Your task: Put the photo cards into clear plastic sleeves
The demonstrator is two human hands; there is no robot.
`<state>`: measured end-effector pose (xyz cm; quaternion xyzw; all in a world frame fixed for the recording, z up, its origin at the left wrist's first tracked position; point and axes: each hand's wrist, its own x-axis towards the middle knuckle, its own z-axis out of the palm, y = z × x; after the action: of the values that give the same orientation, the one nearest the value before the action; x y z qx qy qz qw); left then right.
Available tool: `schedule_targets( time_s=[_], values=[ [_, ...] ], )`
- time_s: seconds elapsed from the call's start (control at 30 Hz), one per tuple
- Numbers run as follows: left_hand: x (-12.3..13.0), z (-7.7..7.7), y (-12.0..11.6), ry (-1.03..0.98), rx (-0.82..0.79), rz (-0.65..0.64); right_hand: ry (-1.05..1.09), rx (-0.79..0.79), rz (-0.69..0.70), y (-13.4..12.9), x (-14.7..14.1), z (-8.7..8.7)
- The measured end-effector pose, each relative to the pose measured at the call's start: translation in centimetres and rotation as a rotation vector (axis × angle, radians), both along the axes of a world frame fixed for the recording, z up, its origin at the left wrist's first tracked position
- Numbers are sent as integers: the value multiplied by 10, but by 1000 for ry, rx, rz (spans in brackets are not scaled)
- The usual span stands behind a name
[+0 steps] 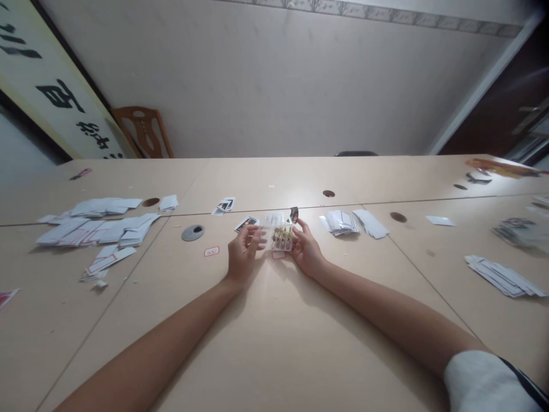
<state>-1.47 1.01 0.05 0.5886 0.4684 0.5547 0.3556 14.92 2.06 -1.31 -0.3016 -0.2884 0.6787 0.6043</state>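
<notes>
A small clear plastic box (282, 238) with several yellowish-green and dark pieces in it is held up over the middle of the table. My left hand (246, 252) grips its left side, where a clear part, perhaps the lid, shows by the fingers. Around the right edge of the box are the fingers of my right hand (306, 249). A small dark picture piece (294, 214) shows just above my right fingertips. Under the box lies a red-edged label (278, 255), and another red-edged label (211, 251) is to the left.
White paper slips (96, 230) are spread at the left. Small photos (225, 205) lie beyond my left hand. Card stacks (341, 222) sit right of my right hand, with more cards (504, 276) farther right. A grey round cap (193, 232) and cable holes (398, 217) mark the tabletop (274, 343).
</notes>
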Motion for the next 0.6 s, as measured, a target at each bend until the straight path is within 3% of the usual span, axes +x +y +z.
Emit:
schedule_targets(
  time_s=[0.2, 0.4, 0.6],
  values=[
    [0, 1, -1, 127, 33, -29, -28, -7, 24, -4, -1, 4],
    [1, -3, -1, 319, 134, -216, -23, 40, 57, -3, -3, 2],
    [1, -7, 1, 289, 119, -211, -32, 99, 148, -11, 0, 7]
  ],
)
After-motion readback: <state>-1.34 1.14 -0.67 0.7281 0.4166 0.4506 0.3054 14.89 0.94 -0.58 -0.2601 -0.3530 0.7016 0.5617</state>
